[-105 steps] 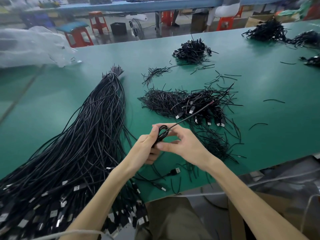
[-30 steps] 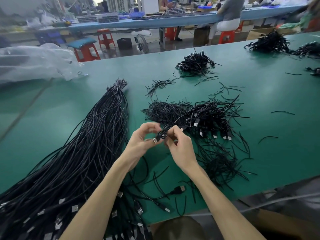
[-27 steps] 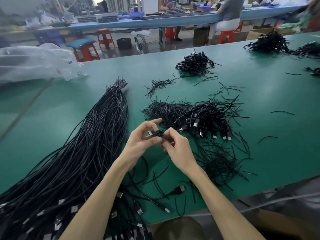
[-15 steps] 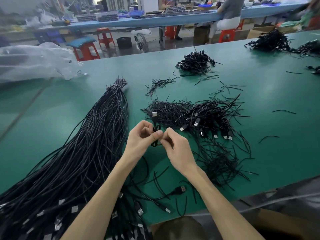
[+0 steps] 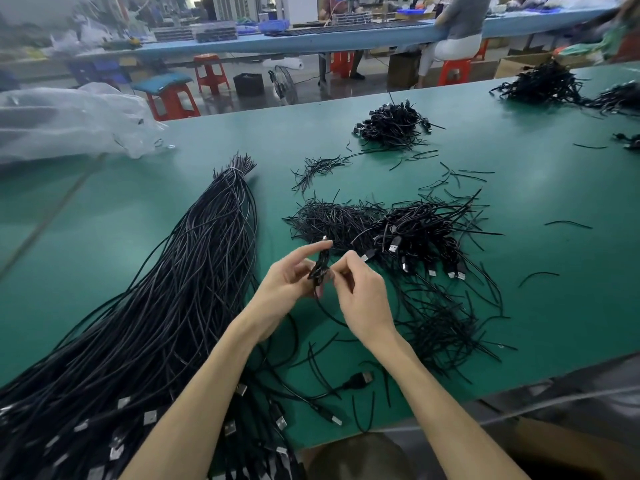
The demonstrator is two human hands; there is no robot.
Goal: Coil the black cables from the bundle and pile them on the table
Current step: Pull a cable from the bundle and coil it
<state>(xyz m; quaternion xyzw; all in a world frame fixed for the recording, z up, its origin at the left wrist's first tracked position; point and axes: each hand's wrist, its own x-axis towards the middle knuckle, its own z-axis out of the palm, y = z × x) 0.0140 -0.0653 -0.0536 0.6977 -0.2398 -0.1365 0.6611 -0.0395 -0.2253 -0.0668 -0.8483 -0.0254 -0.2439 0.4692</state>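
A small coiled black cable (image 5: 320, 266) stands upright between my two hands above the green table (image 5: 540, 202). My left hand (image 5: 287, 284) holds it from the left, index finger stretched up along it. My right hand (image 5: 358, 292) pinches a thin black tie at the coil's middle. A long bundle of black cables (image 5: 166, 299) fans out on the left, its silver plugs at the near edge. The pile of coiled cables (image 5: 426, 237) lies just beyond my right hand.
Heaps of thin black ties (image 5: 332, 220) lie next to the pile, and loose ties (image 5: 446, 327) are scattered near the front edge. Another coiled heap (image 5: 393, 124) sits farther back. A clear plastic bag (image 5: 69, 119) lies far left. Loose plugs (image 5: 360, 378) rest near my arms.
The coil has turned from lying flat between my fingers to standing upright, its plug now at the top. My right fingers have kept working the tie at its middle.
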